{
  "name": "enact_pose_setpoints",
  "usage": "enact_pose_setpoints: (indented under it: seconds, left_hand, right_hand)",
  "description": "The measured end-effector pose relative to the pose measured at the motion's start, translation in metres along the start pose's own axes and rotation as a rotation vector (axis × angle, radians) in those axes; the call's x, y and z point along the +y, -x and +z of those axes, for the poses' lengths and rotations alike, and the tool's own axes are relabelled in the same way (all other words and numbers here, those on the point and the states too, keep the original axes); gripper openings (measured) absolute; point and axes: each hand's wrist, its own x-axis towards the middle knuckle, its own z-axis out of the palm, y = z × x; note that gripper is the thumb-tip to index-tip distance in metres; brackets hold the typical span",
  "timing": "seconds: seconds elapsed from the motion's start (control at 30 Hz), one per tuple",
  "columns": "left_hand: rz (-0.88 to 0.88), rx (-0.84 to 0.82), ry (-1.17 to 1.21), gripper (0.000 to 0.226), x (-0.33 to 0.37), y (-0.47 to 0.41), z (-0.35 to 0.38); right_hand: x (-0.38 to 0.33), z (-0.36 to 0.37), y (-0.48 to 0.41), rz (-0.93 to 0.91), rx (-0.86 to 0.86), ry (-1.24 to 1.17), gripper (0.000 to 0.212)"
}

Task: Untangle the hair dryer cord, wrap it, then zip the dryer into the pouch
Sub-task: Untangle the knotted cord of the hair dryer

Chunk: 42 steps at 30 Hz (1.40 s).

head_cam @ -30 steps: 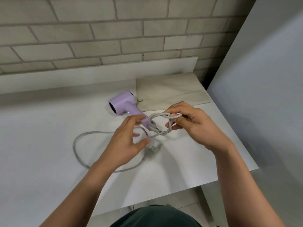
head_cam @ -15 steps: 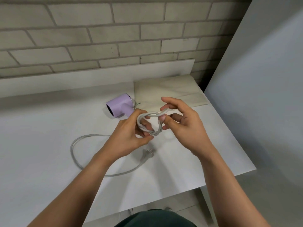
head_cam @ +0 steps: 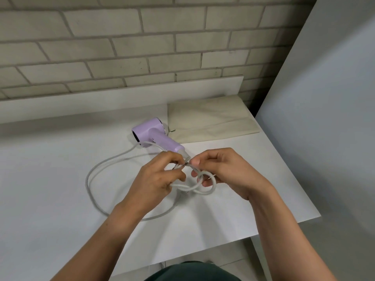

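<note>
A lilac hair dryer (head_cam: 154,133) lies on its side on the white table (head_cam: 50,179), handle pointing toward me. Its grey cord (head_cam: 89,179) runs in a wide loop over the table to the left and ends in a knot (head_cam: 203,183) held above the table between my hands. My left hand (head_cam: 156,179) grips the cord on the knot's left side. My right hand (head_cam: 225,173) pinches the cord at the knot's right side, with a small loop hanging below its fingers. The beige pouch (head_cam: 211,120) lies flat behind the dryer at the back right.
A brick wall (head_cam: 142,47) rises behind the table's raised back edge (head_cam: 121,96). A grey panel (head_cam: 324,118) stands close along the right side. The table's front edge runs just ahead of my body.
The dryer's handle has come into view as both hands dropped lower and nearer. The knot has loosened into a wider loop below my right fingers.
</note>
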Motion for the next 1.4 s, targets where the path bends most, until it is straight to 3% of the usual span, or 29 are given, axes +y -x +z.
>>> enact_pose_setpoints:
  seconds: [0.03,0.17,0.23,0.33,0.43,0.5,0.6,0.67,0.8,0.93,1.1,1.27,1.4]
  left_hand:
    - [-0.002,-0.012,-0.039,0.058,0.001,0.002,0.001]
    - [-0.04,-0.04,-0.037,0.062,0.006,0.005,0.005]
    - [-0.102,-0.074,0.116,0.065,0.011,0.003,0.0]
    - [-0.331,-0.14,0.439,0.074,0.017,0.001,-0.013]
    - [-0.526,0.042,0.604,0.062,0.014,-0.003,-0.02]
    - [-0.561,0.059,0.432,0.046,0.005,-0.009,-0.027]
    - [-0.438,-0.267,0.133,0.038,-0.01,-0.016,-0.029]
    - [-0.409,-0.35,0.095,0.023,-0.016,-0.018,-0.027]
    - [-0.517,-0.242,0.267,0.013,-0.011,-0.02,-0.031]
    - [-0.625,-0.109,0.475,0.007,0.006,-0.024,-0.034]
    - [-0.562,-0.09,0.204,0.033,0.028,-0.027,-0.027]
    - [-0.517,0.008,0.202,0.012,0.032,-0.031,-0.024]
    - [-0.512,-0.055,0.16,0.021,0.028,-0.031,-0.027]
  right_hand:
    - [-0.001,0.001,-0.001,0.005,0.017,0.035,0.01]
    - [0.003,0.004,-0.006,-0.011,0.113,0.211,0.015]
    - [0.008,0.005,-0.008,-0.054,0.175,0.324,0.017]
    - [0.014,0.004,-0.009,-0.118,0.28,0.405,0.021]
    - [0.016,0.006,-0.008,-0.204,0.341,0.474,0.021]
    - [0.017,0.008,-0.006,-0.265,0.357,0.547,0.021]
    - [0.018,0.009,-0.005,-0.352,0.367,0.615,0.022]
    - [0.019,0.01,-0.004,-0.409,0.393,0.665,0.022]
    - [0.025,0.016,-0.006,-0.539,0.505,0.722,0.018]
    - [0.032,0.022,-0.007,-0.492,0.458,0.639,0.01]
    - [0.031,0.027,-0.005,-0.5,0.474,0.724,0.009]
    - [0.022,0.031,-0.001,-0.52,0.487,0.923,0.012]
    - [0.019,0.032,-0.006,-0.483,0.571,1.023,0.015]
